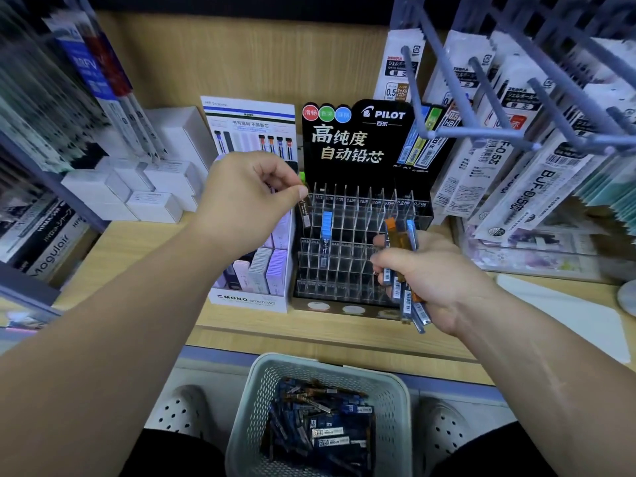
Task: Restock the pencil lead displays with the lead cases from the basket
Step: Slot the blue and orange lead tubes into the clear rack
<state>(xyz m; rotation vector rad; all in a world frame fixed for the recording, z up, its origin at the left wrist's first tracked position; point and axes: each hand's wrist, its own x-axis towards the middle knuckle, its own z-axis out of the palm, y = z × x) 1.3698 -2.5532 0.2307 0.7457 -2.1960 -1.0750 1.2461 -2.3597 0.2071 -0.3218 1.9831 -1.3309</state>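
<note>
A clear acrylic Pilot lead display (361, 256) with many slots stands on the wooden shelf, under a black Pilot sign. A blue lead case (326, 232) stands in one of its left slots. My left hand (247, 197) pinches a dark lead case (305, 211) upright over the display's far-left column. My right hand (426, 280) grips a bundle of lead cases (402, 270), orange and blue, in front of the display's right side. A pale perforated basket (254, 401) on the floor below holds several more dark blue cases.
A white Mono graph lead box (254, 280) with pastel cases stands left of the display. White boxes (151, 191) sit further left. Hooks (481, 84) with hanging refill packs jut out at upper right. White perforated shoes (182, 411) flank the basket.
</note>
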